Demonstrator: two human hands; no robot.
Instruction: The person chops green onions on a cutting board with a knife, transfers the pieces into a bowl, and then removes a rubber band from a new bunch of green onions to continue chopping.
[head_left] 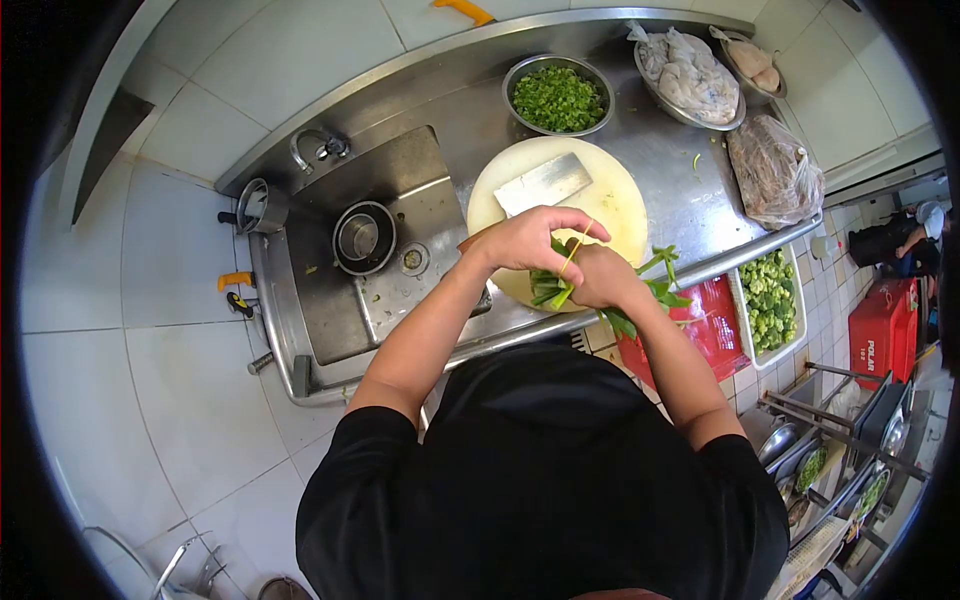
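Note:
Over the front part of the round cutting board (620, 200), both hands meet at a bunch of leafy greens (665, 290). My left hand (535, 240) has its thumb and fingers on a thin yellow band stretched near the stems. My right hand (603, 277) is wrapped round the bunch, and leaves stick out beneath and beyond the wrist. A cleaver (545, 184) lies flat on the board behind my hands. Behind the board stands a metal bowl (508, 92) of chopped greens.
At left is a sink (335, 310) holding small bowls (364, 238). Bagged food in bowls (690, 80) and a wrapped bag (775, 172) lie at back right. Beside the counter are a red crate (715, 325) and a broccoli tray (768, 300). Another person (905, 240) is far right.

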